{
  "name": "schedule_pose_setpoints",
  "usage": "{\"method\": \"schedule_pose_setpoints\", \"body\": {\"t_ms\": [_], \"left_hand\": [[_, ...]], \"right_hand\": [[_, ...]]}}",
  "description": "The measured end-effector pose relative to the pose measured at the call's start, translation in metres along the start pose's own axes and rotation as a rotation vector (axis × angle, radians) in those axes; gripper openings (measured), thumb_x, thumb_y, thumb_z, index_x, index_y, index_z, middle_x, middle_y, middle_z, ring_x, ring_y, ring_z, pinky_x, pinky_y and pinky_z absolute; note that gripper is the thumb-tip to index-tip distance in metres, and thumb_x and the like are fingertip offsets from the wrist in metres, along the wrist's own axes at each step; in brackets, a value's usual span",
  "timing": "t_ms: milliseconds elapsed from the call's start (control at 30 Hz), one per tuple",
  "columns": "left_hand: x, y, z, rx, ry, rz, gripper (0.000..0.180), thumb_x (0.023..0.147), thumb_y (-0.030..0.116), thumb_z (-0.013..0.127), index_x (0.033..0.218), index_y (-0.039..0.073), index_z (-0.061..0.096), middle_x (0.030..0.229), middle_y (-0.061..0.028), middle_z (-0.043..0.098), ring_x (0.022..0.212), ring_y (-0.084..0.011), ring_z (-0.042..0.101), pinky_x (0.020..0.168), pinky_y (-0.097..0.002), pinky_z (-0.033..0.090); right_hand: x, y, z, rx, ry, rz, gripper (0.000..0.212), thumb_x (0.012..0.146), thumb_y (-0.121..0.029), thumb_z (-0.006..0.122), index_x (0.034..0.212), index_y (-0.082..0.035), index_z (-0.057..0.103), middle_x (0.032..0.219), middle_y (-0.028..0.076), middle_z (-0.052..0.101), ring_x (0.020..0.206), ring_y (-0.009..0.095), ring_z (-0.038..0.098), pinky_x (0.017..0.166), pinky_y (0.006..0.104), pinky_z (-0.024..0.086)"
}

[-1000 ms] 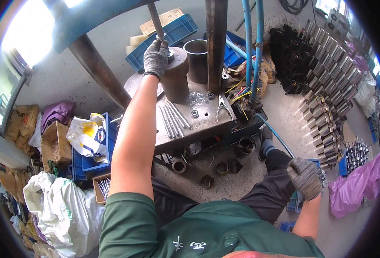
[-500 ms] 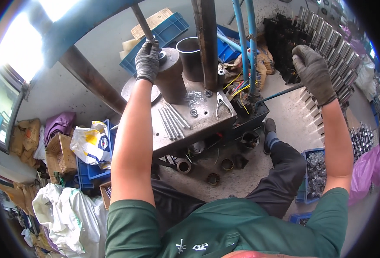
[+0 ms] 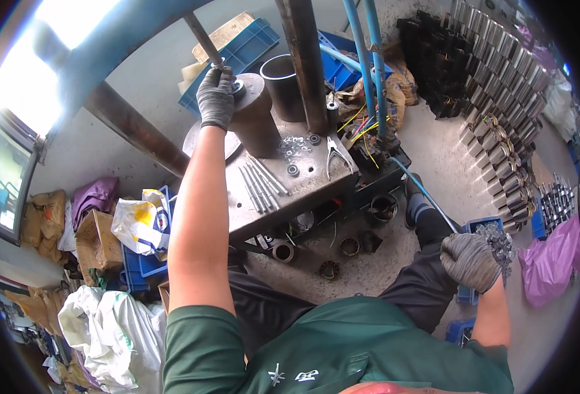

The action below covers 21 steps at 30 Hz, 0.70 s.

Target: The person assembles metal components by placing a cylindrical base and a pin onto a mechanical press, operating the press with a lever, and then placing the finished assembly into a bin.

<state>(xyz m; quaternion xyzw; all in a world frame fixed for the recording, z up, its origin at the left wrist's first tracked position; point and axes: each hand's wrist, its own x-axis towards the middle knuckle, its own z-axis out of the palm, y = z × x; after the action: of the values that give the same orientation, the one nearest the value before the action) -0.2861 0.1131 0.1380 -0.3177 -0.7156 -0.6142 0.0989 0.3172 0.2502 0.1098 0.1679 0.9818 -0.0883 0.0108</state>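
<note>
My left hand (image 3: 216,100), in a grey knit glove, is closed around a silvery metal part (image 3: 218,64) under the lower end of a dark upright rod (image 3: 203,38). The fingers hide most of that part. Beside the fist, a small bearing (image 3: 239,87) rests on top of a thick steel cylinder (image 3: 256,115). My right hand (image 3: 470,262), gloved too, is closed on the end of a long blue lever (image 3: 423,189) low at the right. On the metal bench (image 3: 237,220) lie several slim shafts (image 3: 260,186), a loose bearing (image 3: 293,170) and circlip pliers (image 3: 337,157).
A dark steel post (image 3: 303,65) and blue pipes (image 3: 371,72) rise behind the bench. Rows of shiny metal sleeves (image 3: 493,59) stand at the far right. Blue bins, a purple bag (image 3: 553,262) and white sacks (image 3: 109,328) lie around. Several rings sit on the floor.
My right hand has swung down toward my right knee, and the blue lever has come down with it. My left hand keeps its hold at the rod's lower end.
</note>
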Motion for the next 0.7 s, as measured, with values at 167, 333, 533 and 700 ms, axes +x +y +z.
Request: {"method": "schedule_pose_setpoints", "body": {"t_ms": [167,333,533,700], "left_hand": [[-0.004,0.01,0.0,-0.011,-0.009,-0.034,0.023,0.106,0.02,0.063,0.113,0.0,0.07,0.087,-0.0043,0.071,0.078,-0.0096,0.061,0.075,-0.028,0.053],[-0.006,0.011,-0.001,-0.108,0.023,-0.068,0.02,0.104,0.018,0.067,0.111,-0.001,0.07,0.085,-0.0036,0.07,0.076,-0.0089,0.061,0.075,-0.0277,0.053],[0.006,-0.001,-0.006,-0.079,0.019,-0.077,0.029,0.102,0.032,0.069,0.109,0.003,0.071,0.082,-0.0021,0.068,0.073,-0.0106,0.059,0.072,-0.0294,0.05],[0.002,0.005,-0.008,-0.142,0.023,-0.054,0.028,0.104,0.032,0.064,0.108,0.005,0.071,0.078,-0.0005,0.063,0.07,-0.0093,0.055,0.069,-0.028,0.047]], "right_hand": [[0.008,-0.007,-0.017,-0.004,0.052,0.071,0.019,0.085,-0.025,0.068,0.082,-0.007,0.069,0.079,0.016,0.068,0.078,0.038,0.068,0.073,0.0487,0.055],[0.018,0.001,-0.031,0.078,0.069,0.071,0.019,0.085,-0.024,0.069,0.085,-0.005,0.07,0.082,0.018,0.067,0.079,0.039,0.068,0.073,0.0485,0.055],[0.005,-0.002,-0.015,0.049,0.127,0.037,0.016,0.085,-0.022,0.069,0.085,-0.006,0.069,0.082,0.017,0.067,0.078,0.039,0.068,0.073,0.0481,0.055],[0.003,-0.003,-0.002,-0.002,0.164,0.018,0.017,0.085,-0.023,0.07,0.082,-0.006,0.066,0.076,0.017,0.064,0.074,0.037,0.067,0.069,0.0484,0.053]]}}
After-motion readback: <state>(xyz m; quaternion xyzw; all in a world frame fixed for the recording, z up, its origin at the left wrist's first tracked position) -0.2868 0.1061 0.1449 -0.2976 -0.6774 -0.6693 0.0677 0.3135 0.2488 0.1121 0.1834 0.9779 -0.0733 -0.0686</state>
